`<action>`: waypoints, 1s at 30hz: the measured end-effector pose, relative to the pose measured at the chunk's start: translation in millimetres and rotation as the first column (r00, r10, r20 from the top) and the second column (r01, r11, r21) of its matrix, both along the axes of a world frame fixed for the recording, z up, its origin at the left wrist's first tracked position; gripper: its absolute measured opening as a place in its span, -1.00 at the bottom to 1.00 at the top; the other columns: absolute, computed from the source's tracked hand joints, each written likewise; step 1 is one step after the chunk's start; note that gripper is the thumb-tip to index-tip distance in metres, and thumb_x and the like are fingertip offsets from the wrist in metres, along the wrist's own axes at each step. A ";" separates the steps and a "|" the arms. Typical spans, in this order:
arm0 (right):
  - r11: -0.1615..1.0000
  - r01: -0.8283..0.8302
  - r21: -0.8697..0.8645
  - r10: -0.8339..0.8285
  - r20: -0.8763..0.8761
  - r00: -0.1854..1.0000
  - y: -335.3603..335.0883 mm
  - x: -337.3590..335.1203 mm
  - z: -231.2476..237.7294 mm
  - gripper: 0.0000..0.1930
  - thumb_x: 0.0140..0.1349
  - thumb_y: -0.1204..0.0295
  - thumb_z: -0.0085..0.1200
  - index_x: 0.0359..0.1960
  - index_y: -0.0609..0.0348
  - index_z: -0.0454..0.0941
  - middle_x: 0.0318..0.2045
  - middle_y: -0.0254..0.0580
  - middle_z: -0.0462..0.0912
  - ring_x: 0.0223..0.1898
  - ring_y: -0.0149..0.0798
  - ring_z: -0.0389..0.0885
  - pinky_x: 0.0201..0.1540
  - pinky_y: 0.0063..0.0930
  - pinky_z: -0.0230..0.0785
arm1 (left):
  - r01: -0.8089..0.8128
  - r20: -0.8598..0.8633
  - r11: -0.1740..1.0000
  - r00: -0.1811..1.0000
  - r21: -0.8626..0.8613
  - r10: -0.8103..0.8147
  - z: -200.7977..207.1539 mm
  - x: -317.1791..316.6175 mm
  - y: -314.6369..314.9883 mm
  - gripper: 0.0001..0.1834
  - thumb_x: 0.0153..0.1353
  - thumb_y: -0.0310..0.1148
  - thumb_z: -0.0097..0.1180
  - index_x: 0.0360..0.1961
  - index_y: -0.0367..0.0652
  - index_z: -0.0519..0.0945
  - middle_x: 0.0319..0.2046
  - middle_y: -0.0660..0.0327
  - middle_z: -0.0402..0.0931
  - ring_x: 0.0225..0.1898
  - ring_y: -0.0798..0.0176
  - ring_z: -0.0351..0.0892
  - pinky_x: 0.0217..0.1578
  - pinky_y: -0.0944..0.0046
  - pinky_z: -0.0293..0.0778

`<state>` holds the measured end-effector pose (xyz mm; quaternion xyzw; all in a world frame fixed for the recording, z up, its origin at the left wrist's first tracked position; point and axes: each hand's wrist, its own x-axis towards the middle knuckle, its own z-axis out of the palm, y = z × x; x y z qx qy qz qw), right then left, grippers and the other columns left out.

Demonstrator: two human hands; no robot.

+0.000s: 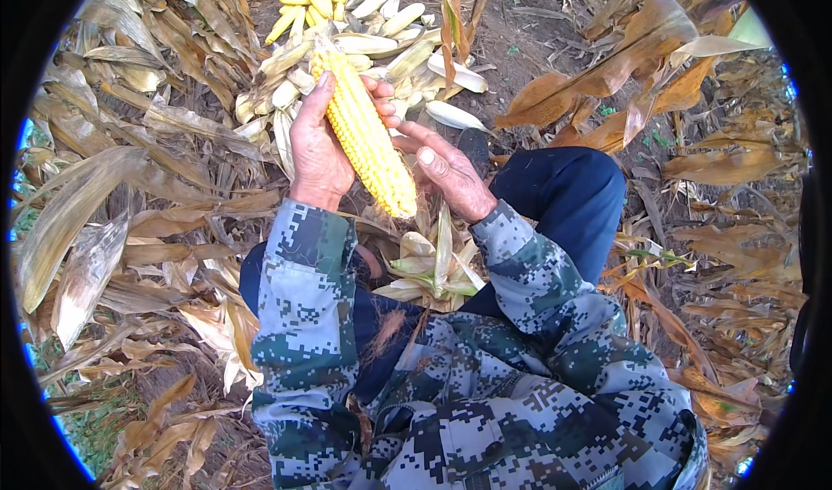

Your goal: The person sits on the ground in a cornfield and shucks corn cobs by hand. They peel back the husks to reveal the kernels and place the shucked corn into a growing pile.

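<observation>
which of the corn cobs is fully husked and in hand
The long yellow cob held in the left hand, with the right hand at its lower end. The other cobs lie in the pile on the ground beyond.

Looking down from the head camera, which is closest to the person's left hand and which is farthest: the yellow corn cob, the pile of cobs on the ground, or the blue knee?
1. Yellow corn cob: lies in the left hand itself, in its grip.
2. Pile of cobs: just ahead of the fingertips, on the ground.
3. Blue knee: off to the right, beyond the right hand.
</observation>
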<state>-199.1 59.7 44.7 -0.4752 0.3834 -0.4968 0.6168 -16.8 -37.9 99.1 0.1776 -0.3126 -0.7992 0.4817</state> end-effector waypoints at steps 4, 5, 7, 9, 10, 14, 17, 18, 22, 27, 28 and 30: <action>0.990 -0.138 -0.027 0.130 -0.190 0.973 8.9 11.4 -12.7 -0.32 0.52 -0.18 -0.16 0.01 0.31 0.60 -0.24 -0.32 0.63 -0.28 -0.50 0.54 -0.25 -0.57 0.38 | -0.067 0.087 0.995 0.994 0.072 0.060 1.2 -2.8 3.2 -0.41 0.46 0.08 -0.04 -0.05 -0.36 0.55 -0.17 -0.08 0.63 -0.24 0.03 0.66 -0.13 0.01 0.64; 0.996 0.010 -0.092 -0.019 -0.089 0.996 13.4 16.7 -26.7 -0.37 0.54 -0.14 -0.16 -0.09 0.28 0.61 -0.44 -0.43 0.56 -0.45 -0.55 0.45 -0.41 -0.59 0.29 | -0.070 0.106 0.992 0.993 0.102 0.059 2.3 -8.5 2.9 -0.40 0.45 0.09 -0.05 -0.05 -0.36 0.56 -0.17 -0.09 0.63 -0.24 0.04 0.66 -0.13 0.02 0.64; 0.999 -0.024 -0.030 0.019 -0.151 0.988 24.1 13.7 -26.2 -0.46 0.57 -0.03 -0.12 -0.16 0.28 0.62 -0.49 -0.35 0.54 -0.47 -0.47 0.45 -0.42 -0.46 0.31 | -0.067 0.104 0.989 0.993 0.133 0.053 -1.6 -1.5 3.5 -0.41 0.46 0.10 -0.04 -0.07 -0.34 0.56 -0.20 -0.06 0.63 -0.25 0.07 0.65 -0.15 0.03 0.64; 0.999 -0.011 -0.037 0.001 -0.261 0.965 36.7 9.0 -29.5 -0.58 0.58 0.13 -0.06 -0.20 0.25 0.65 -0.55 -0.24 0.54 -0.53 -0.33 0.47 -0.44 -0.35 0.34 | -0.158 0.199 0.985 0.970 0.063 0.143 -1.9 2.8 1.6 -0.43 0.47 0.08 -0.03 -0.08 -0.33 0.56 -0.22 -0.04 0.63 -0.26 0.09 0.64 -0.15 0.03 0.64; 0.978 -0.027 -0.205 -0.059 -0.401 0.914 42.4 4.7 -39.8 -0.59 0.56 0.11 -0.05 -0.19 0.22 0.67 -0.53 -0.07 0.58 -0.54 -0.09 0.55 -0.40 -0.26 0.39 | -0.197 0.241 0.980 0.953 0.024 0.185 -2.4 2.9 -0.6 -0.44 0.47 0.08 -0.03 -0.09 -0.33 0.56 -0.23 -0.02 0.62 -0.26 0.10 0.64 -0.15 0.03 0.64; 0.872 -0.489 -0.024 0.307 -0.750 0.585 69.2 4.1 -53.9 -0.58 0.48 0.07 -0.01 -0.29 0.18 0.64 -0.45 0.11 0.65 -0.36 0.23 0.65 -0.29 0.06 0.47 | -0.418 0.306 0.904 0.875 0.086 0.375 -6.1 11.7 -11.5 -0.50 0.48 0.05 0.00 -0.14 -0.28 0.53 -0.30 0.04 0.60 -0.30 0.13 0.63 -0.16 0.06 0.64; 0.768 -0.581 0.270 0.449 -0.874 0.187 76.8 -6.4 -83.5 -0.51 0.23 -0.01 0.24 -0.01 0.12 0.62 -0.21 0.09 0.71 -0.12 0.16 0.70 -0.10 0.03 0.56 | -0.420 0.367 0.905 0.855 0.072 0.367 -12.0 8.6 -15.0 -0.56 0.47 -0.02 0.06 -0.12 -0.28 0.52 -0.33 0.07 0.59 -0.32 0.14 0.64 -0.19 0.07 0.65; 0.826 -0.517 0.223 0.395 -0.884 0.250 75.0 -11.6 -84.4 -0.40 0.21 -0.07 0.27 0.12 0.11 0.59 -0.08 0.12 0.70 -0.03 0.15 0.69 -0.05 0.00 0.57 | -0.421 0.402 0.906 0.839 0.054 0.366 -13.8 6.9 -14.3 -0.57 0.47 -0.03 0.07 -0.12 -0.28 0.53 -0.33 0.07 0.59 -0.32 0.14 0.64 -0.20 0.08 0.65; 0.946 -0.138 0.294 0.129 0.051 0.990 38.9 -8.5 -49.6 0.01 0.21 -0.01 0.41 0.51 0.32 0.12 0.29 0.13 0.44 0.25 -0.09 0.51 0.22 -0.24 0.45 | -0.319 0.552 0.948 0.793 0.018 0.256 -20.4 -8.7 2.4 -0.59 0.41 -0.09 0.22 -0.12 -0.29 0.53 -0.38 0.16 0.59 -0.43 0.25 0.64 -0.38 0.23 0.63; 0.978 -0.058 0.201 0.024 0.168 0.985 18.7 25.6 -41.3 -0.22 0.31 0.20 0.35 0.43 0.29 0.22 0.17 -0.17 0.54 0.17 -0.30 0.53 0.19 -0.36 0.43 | -0.122 0.764 0.985 0.622 -0.121 0.171 -34.7 -32.4 17.0 -0.46 0.43 0.03 0.13 -0.08 -0.36 0.59 -0.39 0.11 0.59 -0.35 0.19 0.63 -0.35 0.19 0.50; 0.973 -0.021 0.229 -0.016 0.160 0.987 21.0 33.1 -47.8 -0.29 0.32 0.24 0.34 0.39 0.29 0.28 0.11 -0.23 0.58 0.12 -0.33 0.55 0.17 -0.36 0.44 | -0.011 0.843 0.977 0.502 -0.215 0.192 -33.5 -30.5 16.7 -0.42 0.44 0.07 0.09 -0.12 -0.39 0.59 -0.40 0.03 0.60 -0.32 0.09 0.65 -0.31 0.15 0.51; 0.926 -0.001 0.378 -0.159 0.392 0.906 31.2 46.0 -58.6 -0.50 0.32 0.43 0.23 0.26 0.29 0.41 -0.01 -0.22 0.63 -0.03 -0.31 0.63 0.05 -0.38 0.51 | 0.344 0.734 0.697 -0.033 -0.629 0.678 -42.4 -29.8 19.0 -0.53 0.39 -0.09 0.09 -0.36 -0.38 0.66 -0.42 -0.11 0.65 -0.30 -0.14 0.72 -0.27 0.03 0.62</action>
